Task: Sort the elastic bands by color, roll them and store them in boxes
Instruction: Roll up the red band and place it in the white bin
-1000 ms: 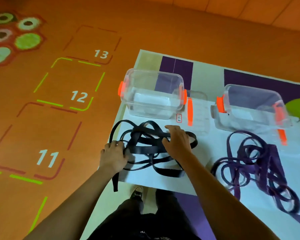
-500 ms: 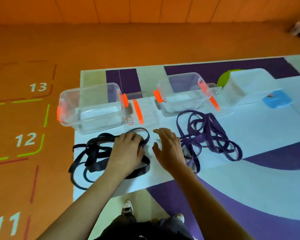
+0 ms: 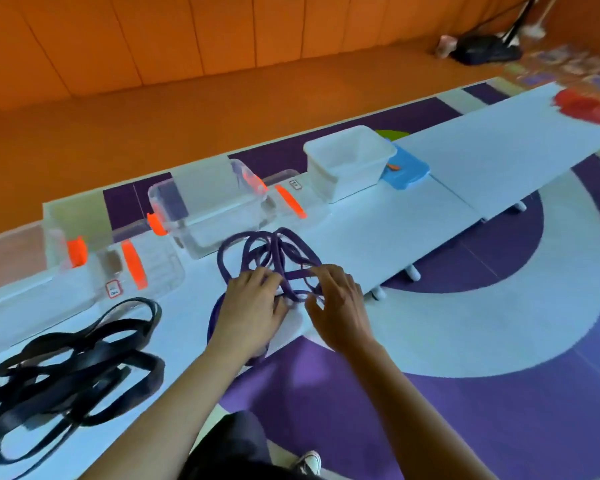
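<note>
The purple bands (image 3: 270, 258) are spread on the white table (image 3: 378, 233), at six o'clock of a clear box (image 3: 208, 206), and are grasped by the left hand (image 3: 253, 306) and right hand (image 3: 340, 306), while the black bands (image 3: 66, 375) are left at nine o'clock.

Even, bright indoor light, soft shadows, wide-angle bending at the edges, motion blur toward the far right.

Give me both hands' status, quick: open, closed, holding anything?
Left hand: on the purple bands, fingers curled into them; a firm grip cannot be told.
Right hand: fingers spread, touching the same bands; grip cannot be told.
</note>
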`<state>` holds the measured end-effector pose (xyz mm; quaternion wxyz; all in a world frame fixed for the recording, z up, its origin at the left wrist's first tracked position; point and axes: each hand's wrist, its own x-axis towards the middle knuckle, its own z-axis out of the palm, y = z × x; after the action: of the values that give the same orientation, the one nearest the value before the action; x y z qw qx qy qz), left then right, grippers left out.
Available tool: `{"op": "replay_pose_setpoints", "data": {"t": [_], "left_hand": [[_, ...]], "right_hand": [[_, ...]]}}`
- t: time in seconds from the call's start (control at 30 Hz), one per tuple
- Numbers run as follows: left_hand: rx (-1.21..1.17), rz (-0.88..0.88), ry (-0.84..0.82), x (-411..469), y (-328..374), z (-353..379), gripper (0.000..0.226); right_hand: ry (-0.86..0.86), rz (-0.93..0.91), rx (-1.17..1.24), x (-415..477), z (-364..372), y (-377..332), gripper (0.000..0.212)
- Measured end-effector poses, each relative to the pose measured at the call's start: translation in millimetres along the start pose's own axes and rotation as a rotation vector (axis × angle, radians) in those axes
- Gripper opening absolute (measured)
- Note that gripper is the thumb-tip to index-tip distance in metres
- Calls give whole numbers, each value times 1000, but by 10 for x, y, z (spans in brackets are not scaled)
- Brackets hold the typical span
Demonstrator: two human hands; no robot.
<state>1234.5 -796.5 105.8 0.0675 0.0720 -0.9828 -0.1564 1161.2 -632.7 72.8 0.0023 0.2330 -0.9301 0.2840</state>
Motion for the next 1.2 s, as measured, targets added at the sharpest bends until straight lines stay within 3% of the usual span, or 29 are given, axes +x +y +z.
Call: {"op": "replay_pose_setpoints", "data": {"t": [0.37, 0.87, 1.2], "left_hand": [[4, 156, -44, 1187, 1275, 636, 28], [-110, 470, -112, 3832, 3297, 1424, 25], [-110, 558, -135, 5386, 5060, 2298, 26]], "right_hand": [[69, 166, 12, 383, -724, 1513, 44], [253, 463, -79, 1712, -2384, 3724, 47], [357, 568, -54, 2500, -3466, 5733, 45]]}}
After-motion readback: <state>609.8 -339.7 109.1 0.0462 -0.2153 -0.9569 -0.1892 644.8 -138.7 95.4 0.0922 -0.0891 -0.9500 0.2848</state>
